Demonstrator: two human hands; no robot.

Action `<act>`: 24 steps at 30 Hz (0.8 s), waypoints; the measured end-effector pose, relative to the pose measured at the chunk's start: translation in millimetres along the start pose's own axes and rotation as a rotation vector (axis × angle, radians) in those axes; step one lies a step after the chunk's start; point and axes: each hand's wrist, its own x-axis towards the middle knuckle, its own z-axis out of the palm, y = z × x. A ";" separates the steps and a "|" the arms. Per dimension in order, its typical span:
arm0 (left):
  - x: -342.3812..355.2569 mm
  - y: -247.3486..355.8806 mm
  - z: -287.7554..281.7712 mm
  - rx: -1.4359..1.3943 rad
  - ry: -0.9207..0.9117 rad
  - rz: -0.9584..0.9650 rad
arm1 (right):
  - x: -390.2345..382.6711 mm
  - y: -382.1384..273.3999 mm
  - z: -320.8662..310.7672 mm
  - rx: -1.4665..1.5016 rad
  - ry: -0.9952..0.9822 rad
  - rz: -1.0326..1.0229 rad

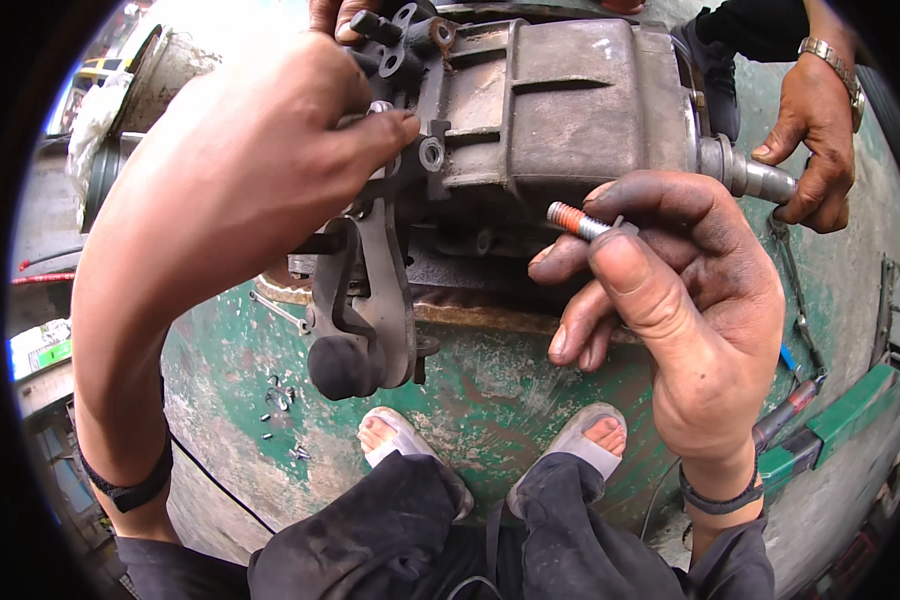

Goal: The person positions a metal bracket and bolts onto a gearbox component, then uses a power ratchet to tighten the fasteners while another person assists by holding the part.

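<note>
A grey metal housing [570, 110] lies across the top of my view, a dark lever bracket [385, 300] with a rounded black end hanging from its near side. My left hand [250, 170] is closed at the housing's left end, fingertips beside the bolt holes; what they hold is hidden. My right hand [690, 280], with grease-darkened fingers, pinches a bolt [580, 220] with orange-coated threads between thumb and fingers, just below and in front of the housing. The bolt is tilted, its threaded tip pointing up and left.
A co-worker's hand [810, 140] grips the shaft [760, 175] at right; other fingers [350, 20] show at top. A wrench [280, 312] and small fasteners [280, 395] lie near the green-painted floor's middle [490, 400]. Tools and a green metal bar [850, 415] are at right, a dirty bucket [160, 75] upper left.
</note>
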 end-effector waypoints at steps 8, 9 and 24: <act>-1.9 -5.7 -0.4 -0.217 -0.046 -0.009 | 0.6 9.5 2.8 0.093 0.010 0.027; -2.0 -5.6 -2.0 -0.192 -0.073 -0.059 | 0.6 9.7 2.8 0.120 0.016 0.041; 3.9 15.2 -21.8 -0.048 -0.257 -0.175 | 0.3 8.4 -3.1 0.104 0.014 -0.005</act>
